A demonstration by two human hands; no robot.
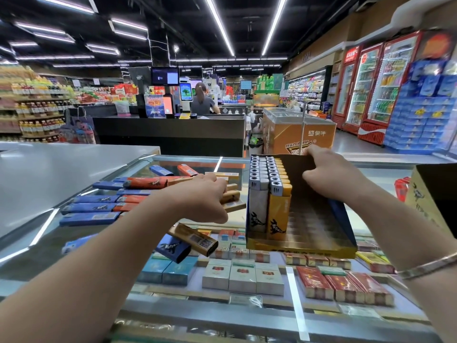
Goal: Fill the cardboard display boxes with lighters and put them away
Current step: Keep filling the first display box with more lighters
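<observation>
Lighters (99,206) lying sideways all over the glass desk (74,243); left hand (197,199) gripping gold ones, right hand (331,177) pinching the display box (309,219), its lighters standing upright

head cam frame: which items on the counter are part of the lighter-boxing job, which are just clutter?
Job:
- yellow cardboard display box, partly filled with upright white and yellow lighters
- gold lighters under the left hand
- loose blue and orange lighters lying on the glass countertop
- right hand holding the box's back flap

Not the job:
- cigarette packs under the glass
- yellow carton at right
</observation>
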